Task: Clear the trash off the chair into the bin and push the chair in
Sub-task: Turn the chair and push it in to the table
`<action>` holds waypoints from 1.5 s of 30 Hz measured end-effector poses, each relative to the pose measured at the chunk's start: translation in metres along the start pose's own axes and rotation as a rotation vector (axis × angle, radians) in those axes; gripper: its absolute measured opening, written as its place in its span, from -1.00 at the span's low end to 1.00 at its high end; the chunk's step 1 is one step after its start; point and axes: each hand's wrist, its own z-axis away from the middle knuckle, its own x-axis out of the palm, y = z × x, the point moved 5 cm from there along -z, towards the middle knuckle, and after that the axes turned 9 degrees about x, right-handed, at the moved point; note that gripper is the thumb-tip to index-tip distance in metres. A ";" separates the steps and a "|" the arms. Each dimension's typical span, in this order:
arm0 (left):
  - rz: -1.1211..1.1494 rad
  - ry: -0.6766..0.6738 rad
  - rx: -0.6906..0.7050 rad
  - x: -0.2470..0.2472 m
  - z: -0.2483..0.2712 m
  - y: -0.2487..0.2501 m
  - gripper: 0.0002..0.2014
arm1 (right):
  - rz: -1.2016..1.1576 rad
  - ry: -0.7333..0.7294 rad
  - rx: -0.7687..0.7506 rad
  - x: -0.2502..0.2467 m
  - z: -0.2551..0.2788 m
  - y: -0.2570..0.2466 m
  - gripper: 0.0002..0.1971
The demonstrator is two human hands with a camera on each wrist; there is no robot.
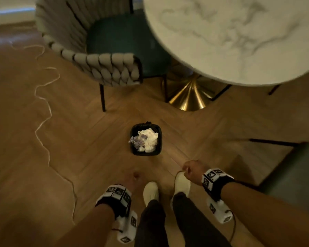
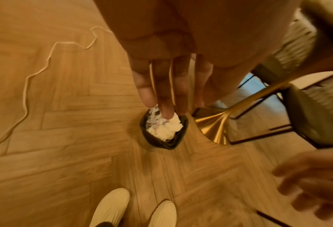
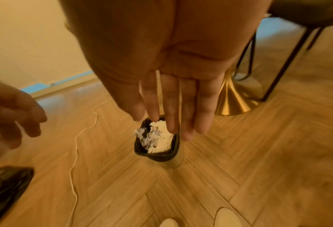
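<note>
Black-lined bin (image 1: 146,139) holding crumpled paper (image 1: 150,139) and foil wrapper (image 1: 136,140); teal chair seat (image 1: 121,43) bare, partly under marble table (image 1: 239,36); left hand (image 2: 161,73) and right hand (image 3: 171,92) empty, fingers extended.

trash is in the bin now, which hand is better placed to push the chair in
Probably the left hand. The chair stands ahead and to the left with its woven armrest facing that side, its seat bare. The right hand hangs nearer the table. Both hands are open and hold nothing.

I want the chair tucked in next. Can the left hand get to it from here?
Probably yes. The left hand is empty, and only bare floor lies between it and the chair; a step forward looks needed.
</note>
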 end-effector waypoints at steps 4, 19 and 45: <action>-0.085 -0.109 0.106 -0.001 0.035 0.070 -0.83 | -0.163 0.121 0.045 -0.023 0.098 0.060 -0.70; -0.755 -0.468 0.636 0.224 0.147 0.324 -0.87 | -0.841 0.332 0.464 0.157 0.311 0.382 -0.76; -0.625 -0.641 0.884 0.615 0.205 0.579 -0.78 | -0.836 0.378 0.551 0.186 0.405 0.792 -0.76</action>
